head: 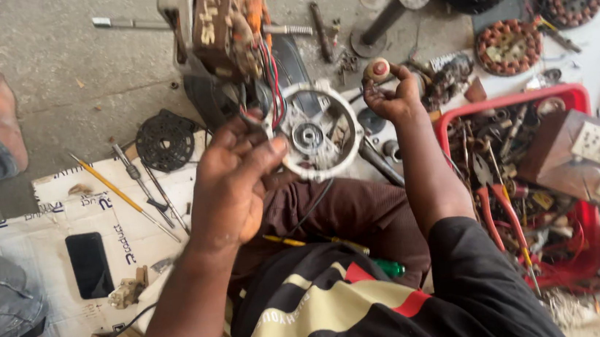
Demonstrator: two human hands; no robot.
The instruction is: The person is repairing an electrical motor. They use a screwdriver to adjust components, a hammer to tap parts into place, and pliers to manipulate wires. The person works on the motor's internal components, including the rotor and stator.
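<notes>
— Metal first: the biggest piece is the stripped motor body (pixel 224 29) with its coil and red, black and green wires, standing on the concrete floor (pixel 45 39) just beyond the hands. How much of it is apart, would you say?

— A good deal, judging by how things lie. The round pale end housing (pixel 316 132) is already off and held up between motor and lap, wires trailing into it.

— Which hand has it?

— The left hand (pixel 232 186); its grip is pressed onto the rim, thumb on the near face. The right hand (pixel 389 92) is just beside, fingers pinching a small round knob-like part with a red centre (pixel 377 70).

— And the rest?

— Two wound stators (pixel 509 46) lie well apart at the far right, a black perforated disc (pixel 165 140) on the floor at left, screwdrivers (pixel 142 185) on the printed cardboard (pixel 21 246) near a dark phone (pixel 90 264). The red tray (pixel 510 103) holds pliers and scrap. Nothing looks refitted; reassembly seems wholly left to do
</notes>
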